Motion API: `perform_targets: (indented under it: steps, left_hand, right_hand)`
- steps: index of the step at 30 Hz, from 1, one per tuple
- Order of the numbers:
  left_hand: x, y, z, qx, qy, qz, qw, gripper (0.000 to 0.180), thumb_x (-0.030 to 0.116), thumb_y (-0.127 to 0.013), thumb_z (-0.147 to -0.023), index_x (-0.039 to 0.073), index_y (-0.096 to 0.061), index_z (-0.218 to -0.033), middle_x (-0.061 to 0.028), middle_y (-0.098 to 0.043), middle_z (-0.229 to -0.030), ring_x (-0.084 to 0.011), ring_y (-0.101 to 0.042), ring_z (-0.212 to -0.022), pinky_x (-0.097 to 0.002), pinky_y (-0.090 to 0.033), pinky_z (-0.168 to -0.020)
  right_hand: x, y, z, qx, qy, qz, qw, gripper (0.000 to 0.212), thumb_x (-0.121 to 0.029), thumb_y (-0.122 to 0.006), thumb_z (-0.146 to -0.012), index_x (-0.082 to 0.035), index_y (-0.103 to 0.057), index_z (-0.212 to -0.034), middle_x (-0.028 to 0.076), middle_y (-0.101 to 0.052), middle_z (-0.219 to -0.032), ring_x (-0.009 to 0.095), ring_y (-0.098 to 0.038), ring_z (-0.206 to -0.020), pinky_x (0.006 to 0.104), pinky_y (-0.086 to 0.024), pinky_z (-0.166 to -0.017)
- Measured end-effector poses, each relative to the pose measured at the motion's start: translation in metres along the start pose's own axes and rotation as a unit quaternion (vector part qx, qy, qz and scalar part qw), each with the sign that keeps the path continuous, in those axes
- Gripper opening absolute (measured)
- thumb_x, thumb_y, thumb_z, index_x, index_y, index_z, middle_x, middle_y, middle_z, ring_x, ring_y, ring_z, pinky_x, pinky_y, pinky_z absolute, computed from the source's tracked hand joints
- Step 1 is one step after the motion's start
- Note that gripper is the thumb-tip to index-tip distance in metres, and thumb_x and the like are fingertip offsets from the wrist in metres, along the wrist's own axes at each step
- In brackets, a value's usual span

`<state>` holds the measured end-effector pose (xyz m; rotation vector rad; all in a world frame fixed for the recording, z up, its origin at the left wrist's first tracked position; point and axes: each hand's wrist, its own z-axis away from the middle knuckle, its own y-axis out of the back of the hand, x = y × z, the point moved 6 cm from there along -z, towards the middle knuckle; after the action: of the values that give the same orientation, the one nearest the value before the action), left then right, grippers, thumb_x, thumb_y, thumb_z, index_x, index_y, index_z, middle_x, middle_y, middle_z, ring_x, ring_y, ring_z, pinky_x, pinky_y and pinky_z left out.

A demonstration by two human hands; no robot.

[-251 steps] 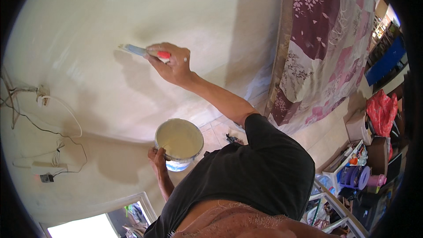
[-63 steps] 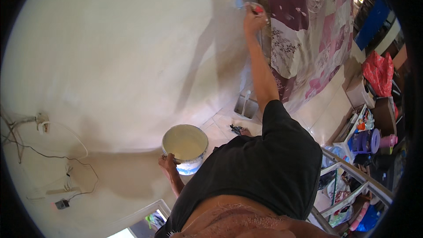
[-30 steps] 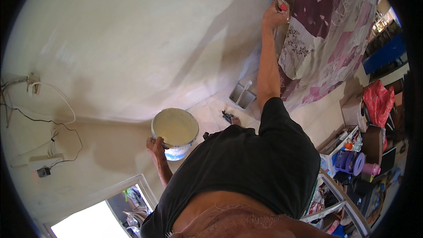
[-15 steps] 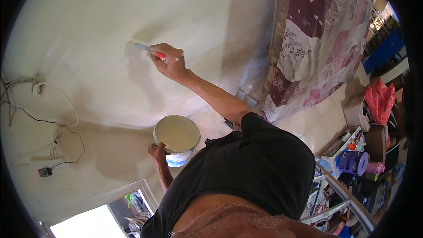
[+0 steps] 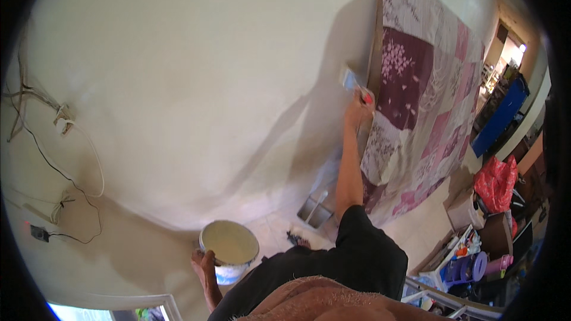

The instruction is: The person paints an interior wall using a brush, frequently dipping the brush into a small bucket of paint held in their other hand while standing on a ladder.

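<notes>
Two hands engaged at the wall (image 5: 178,83).
Right hand (image 5: 357,112) gripped a paintbrush (image 5: 355,83) beside the patchwork mattress (image 5: 416,113); left hand (image 5: 203,263) clasped the paint bucket (image 5: 229,249).

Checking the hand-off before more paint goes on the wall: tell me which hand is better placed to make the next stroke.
Right. The right hand grips the brush with its bristles against the wall, beside the patchwork cloth. The left hand is low down, holding the paint bucket, so it is not free.

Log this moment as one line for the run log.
right hand: holds paintbrush on wall | left hand: holds paint bucket
</notes>
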<state>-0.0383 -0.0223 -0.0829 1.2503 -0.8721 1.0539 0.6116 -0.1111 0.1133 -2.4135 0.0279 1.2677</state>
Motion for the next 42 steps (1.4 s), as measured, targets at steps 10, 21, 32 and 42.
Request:
perform_targets:
  steps: [10,21,32,42]
  left_hand:
    - [0.019,-0.002,-0.025,-0.006,-0.029,-0.121,0.992,0.023,0.017,-0.071,-0.067,-0.003,-0.059,-0.065,-0.0122,-0.060,-0.057,-0.0204,-0.059,-0.051,-0.0363,-0.046,-0.048]
    - [0.077,-0.017,-0.034,-0.054,-0.028,-0.056,0.997,0.034,0.019,-0.072,-0.071,-0.006,-0.062,-0.091,-0.0069,-0.059,-0.066,-0.0136,-0.056,-0.058,-0.0340,-0.049,-0.054]
    - [0.085,-0.028,-0.033,-0.072,-0.040,-0.051,0.995,0.034,0.023,-0.072,-0.069,-0.004,-0.062,-0.089,-0.0013,-0.051,-0.060,-0.0098,-0.047,-0.057,-0.0298,-0.040,-0.052]
    - [0.090,-0.032,-0.023,-0.092,-0.017,-0.031,0.995,0.036,0.022,-0.072,-0.069,-0.005,-0.061,-0.091,-0.0040,-0.056,-0.063,-0.0105,-0.051,-0.057,-0.0295,-0.041,-0.052]
  right_hand:
    - [-0.059,0.004,0.159,-0.337,-0.149,-0.194,0.909,0.018,0.001,-0.077,-0.083,0.003,-0.067,-0.098,0.007,-0.069,-0.087,0.011,-0.064,-0.075,0.0245,-0.054,-0.071]
    - [-0.110,0.014,0.371,-0.700,-0.046,0.009,0.712,0.023,-0.021,-0.077,-0.075,0.000,-0.067,-0.078,0.011,-0.067,-0.064,0.021,-0.064,-0.056,0.0327,-0.051,-0.058]
    - [-0.069,0.018,0.437,-0.757,0.023,0.080,0.649,0.023,-0.020,-0.075,-0.078,0.001,-0.069,-0.085,0.013,-0.069,-0.069,0.022,-0.065,-0.057,0.0338,-0.051,-0.058]
    - [-0.065,0.021,0.437,-0.759,0.078,0.102,0.639,0.026,-0.020,-0.075,-0.077,0.001,-0.065,-0.085,0.017,-0.065,-0.068,0.032,-0.063,-0.057,0.0387,-0.050,-0.058]
